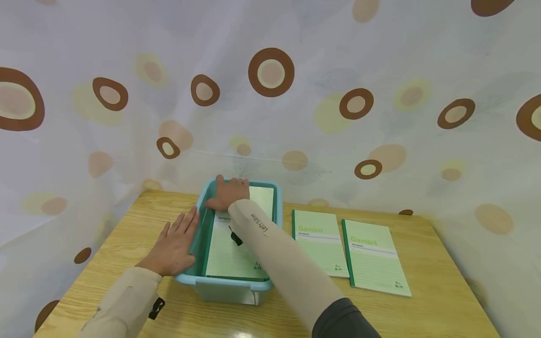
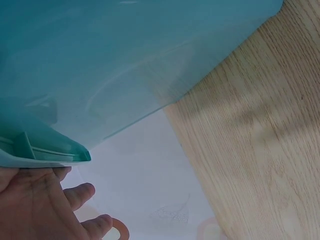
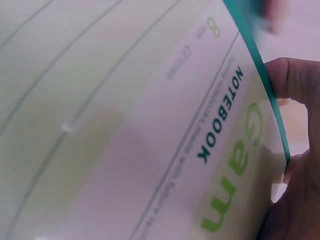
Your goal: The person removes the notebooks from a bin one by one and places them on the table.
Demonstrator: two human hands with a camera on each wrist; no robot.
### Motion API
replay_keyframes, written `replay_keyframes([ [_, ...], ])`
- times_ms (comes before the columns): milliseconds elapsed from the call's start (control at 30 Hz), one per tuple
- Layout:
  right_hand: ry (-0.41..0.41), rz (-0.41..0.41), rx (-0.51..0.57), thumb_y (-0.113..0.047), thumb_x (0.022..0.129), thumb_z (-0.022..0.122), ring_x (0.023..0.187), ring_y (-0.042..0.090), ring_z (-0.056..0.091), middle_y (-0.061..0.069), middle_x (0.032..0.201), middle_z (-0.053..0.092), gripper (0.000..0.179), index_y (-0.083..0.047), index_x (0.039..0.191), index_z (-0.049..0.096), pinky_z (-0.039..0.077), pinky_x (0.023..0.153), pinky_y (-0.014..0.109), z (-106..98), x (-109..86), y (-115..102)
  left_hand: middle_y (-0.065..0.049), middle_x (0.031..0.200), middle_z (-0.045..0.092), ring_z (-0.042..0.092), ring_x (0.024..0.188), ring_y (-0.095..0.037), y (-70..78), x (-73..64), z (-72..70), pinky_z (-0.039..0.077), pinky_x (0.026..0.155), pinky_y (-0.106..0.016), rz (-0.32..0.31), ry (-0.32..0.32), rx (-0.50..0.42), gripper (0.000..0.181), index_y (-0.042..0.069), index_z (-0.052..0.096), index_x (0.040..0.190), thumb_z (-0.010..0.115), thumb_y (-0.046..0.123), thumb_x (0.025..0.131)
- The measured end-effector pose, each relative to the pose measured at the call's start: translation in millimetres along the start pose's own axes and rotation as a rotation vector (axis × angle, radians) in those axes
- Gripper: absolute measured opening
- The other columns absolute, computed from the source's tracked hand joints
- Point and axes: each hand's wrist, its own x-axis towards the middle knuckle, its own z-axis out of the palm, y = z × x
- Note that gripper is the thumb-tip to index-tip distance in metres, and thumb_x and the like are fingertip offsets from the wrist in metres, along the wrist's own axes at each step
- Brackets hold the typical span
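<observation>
A light blue plastic bin (image 1: pixel 228 283) stands on the table, with a pale green notebook (image 1: pixel 236 253) lying in it, its dark green spine toward the bin's left wall. My right hand (image 1: pixel 230 192) lies over the notebook's far end, fingers reaching toward the far rim. In the right wrist view the thumb (image 3: pixel 286 79) touches the spine edge of the notebook (image 3: pixel 165 120), beside the printed lettering. My left hand (image 1: pixel 175 244) rests along the bin's left rim, fingers extended. The left wrist view shows its fingers (image 2: pixel 79 195) beside the bin's rim (image 2: pixel 45 162).
Two more green notebooks lie right of the bin: a nearer-to-bin notebook (image 1: pixel 314 223) and an outer notebook (image 1: pixel 376 260), both with spines to the left. The wooden table (image 1: pixel 439 281) meets a patterned cloth backdrop (image 1: pixel 321 61) behind and at the sides.
</observation>
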Motion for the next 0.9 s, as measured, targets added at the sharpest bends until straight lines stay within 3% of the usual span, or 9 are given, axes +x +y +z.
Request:
replay_keyframes([
  [233, 0.105, -0.04, 0.018, -0.057, 0.085, 0.054, 0.106, 0.027, 0.056, 0.007, 0.111, 0.062, 0.063, -0.019, 0.134, 0.044, 0.037, 0.096, 0.044, -60.9, -13.7, 7.6, -0.023, 0.159, 0.009, 0.011, 0.142, -0.048, 1.1, 0.9, -2.3, 0.01, 0.107, -0.069, -0.009, -0.012, -0.012, 0.085, -0.01, 0.014, 0.15, 0.051, 0.006, 0.075],
  [500, 0.153, -0.069, 0.198, -0.047, 0.082, 0.055, 0.086, 0.024, 0.053, 0.005, 0.094, 0.056, 0.058, -0.015, 0.129, 0.041, 0.037, 0.087, 0.043, -119.7, -44.5, 28.7, -0.024, 0.158, 0.012, 0.014, 0.142, -0.048, 1.8, 0.7, 0.3, 0.012, 0.107, -0.068, 0.003, 0.008, -0.006, 0.085, -0.01, 0.017, 0.149, 0.052, 0.008, 0.074],
  [700, 0.185, -0.07, 0.276, -0.043, 0.08, 0.055, 0.083, 0.024, 0.052, 0.006, 0.091, 0.054, 0.057, -0.014, 0.126, 0.04, 0.036, 0.083, 0.042, -143.6, -71.9, 52.6, -0.024, 0.158, 0.011, 0.013, 0.142, -0.048, 1.8, -0.7, 0.2, 0.012, 0.107, -0.069, 0.005, 0.008, -0.008, 0.085, -0.01, 0.016, 0.149, 0.052, 0.008, 0.074],
  [900, 0.202, -0.017, 0.294, -0.041, 0.079, 0.057, 0.08, 0.025, 0.053, 0.008, 0.09, 0.055, 0.055, -0.012, 0.123, 0.04, 0.036, 0.083, 0.043, -149.4, -93.8, 91.5, -0.024, 0.158, 0.011, 0.013, 0.142, -0.048, 2.1, 0.3, 0.1, 0.012, 0.107, -0.069, 0.001, 0.006, -0.001, 0.085, -0.01, 0.016, 0.149, 0.051, 0.008, 0.074],
])
